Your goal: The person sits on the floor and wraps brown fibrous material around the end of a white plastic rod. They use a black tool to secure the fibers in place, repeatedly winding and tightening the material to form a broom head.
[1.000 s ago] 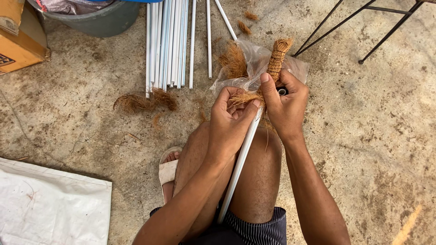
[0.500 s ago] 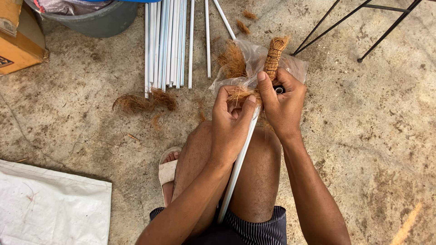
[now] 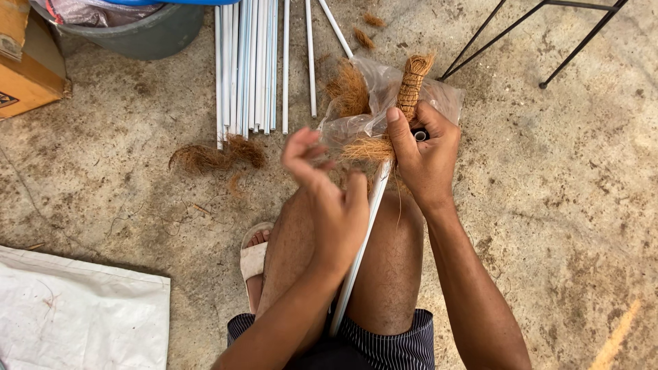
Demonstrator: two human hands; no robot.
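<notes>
My right hand (image 3: 425, 154) grips the top of a white pipe (image 3: 360, 243) that slants down across my legs, pinning a tuft of brown coconut fibre (image 3: 367, 147) against its end. My left hand (image 3: 329, 199) hovers just left of the pipe, blurred, fingers apart and holding nothing. Beyond the hands lies a clear plastic bag (image 3: 380, 89) with loose fibre and a roll of brown coir twine (image 3: 412, 79).
A bundle of white pipes (image 3: 247, 65) lies on the concrete floor at top centre, with a fibre clump (image 3: 209, 156) below it. A grey tub (image 3: 137, 31) and cardboard box (image 3: 27, 75) stand top left, a white sack (image 3: 75, 318) bottom left, a black metal frame (image 3: 548, 41) top right.
My left hand has let go of the fibre and pipe top and pulled back down and left, fingers spreading. The right hand keeps its grip.
</notes>
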